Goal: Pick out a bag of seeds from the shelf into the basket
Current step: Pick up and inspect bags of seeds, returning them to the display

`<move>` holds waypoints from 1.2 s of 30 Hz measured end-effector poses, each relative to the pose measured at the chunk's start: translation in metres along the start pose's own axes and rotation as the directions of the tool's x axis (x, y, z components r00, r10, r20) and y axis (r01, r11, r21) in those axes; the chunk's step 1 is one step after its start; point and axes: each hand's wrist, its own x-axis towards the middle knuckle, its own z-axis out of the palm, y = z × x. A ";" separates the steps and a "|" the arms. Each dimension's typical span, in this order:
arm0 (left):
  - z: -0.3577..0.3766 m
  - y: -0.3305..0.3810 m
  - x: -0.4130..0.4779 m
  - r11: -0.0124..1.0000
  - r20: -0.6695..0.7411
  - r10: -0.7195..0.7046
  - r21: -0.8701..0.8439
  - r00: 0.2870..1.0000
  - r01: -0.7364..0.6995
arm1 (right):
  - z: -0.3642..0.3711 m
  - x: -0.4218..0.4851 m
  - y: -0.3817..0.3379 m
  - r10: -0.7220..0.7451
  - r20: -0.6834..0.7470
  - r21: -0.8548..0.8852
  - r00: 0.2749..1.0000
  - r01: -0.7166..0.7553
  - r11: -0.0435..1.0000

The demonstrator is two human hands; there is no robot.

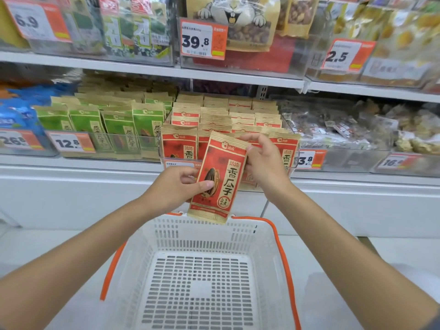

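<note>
A red and tan bag of seeds (219,177) was held in the air by both hands, in front of the shelf (83,163) and over the far rim of the basket (204,236), not yet inside it. The bag stood nearly upright, its top leaning a little to the right, with its printed front facing the camera and its lower edge overlapping the basket's far wall in the view. The left hand (176,186) pinched the bag's left edge about midway up, the thumb pressed on the front beside the printed seed and the fingers curled behind. The right hand (264,163) gripped the upper right edge, its fingers curled around that side. Behind the held bag, more red bags (179,145) of the same kind stood in rows in a clear tray on the shelf, with green bags (119,129) just to their left. The white slotted basket had orange handles (283,253) folded down along its sides and held nothing
</note>
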 end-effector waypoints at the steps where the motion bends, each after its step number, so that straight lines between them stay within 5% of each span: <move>1: -0.001 0.001 0.000 1.000 -0.018 0.001 0.004 1.000 -0.001 | 0.000 0.000 0.000 0.005 0.010 0.008 1.000 -0.005 1.000; 11: -0.004 0.017 0.001 0.949 -0.355 -0.004 -0.295 0.935 -0.108 | 0.018 -0.016 0.011 0.066 0.439 -0.243 0.896 0.048 0.969; 19: 0.000 0.016 -0.003 0.965 -0.341 0.024 -0.239 0.940 -0.112 | 0.025 -0.018 0.020 0.071 0.357 -0.281 0.931 0.035 0.959; 36: -0.010 0.013 0.004 0.967 -0.437 0.104 -0.167 0.893 -0.194 | -0.006 -0.006 -0.002 0.095 0.632 -0.006 0.769 -0.118 0.993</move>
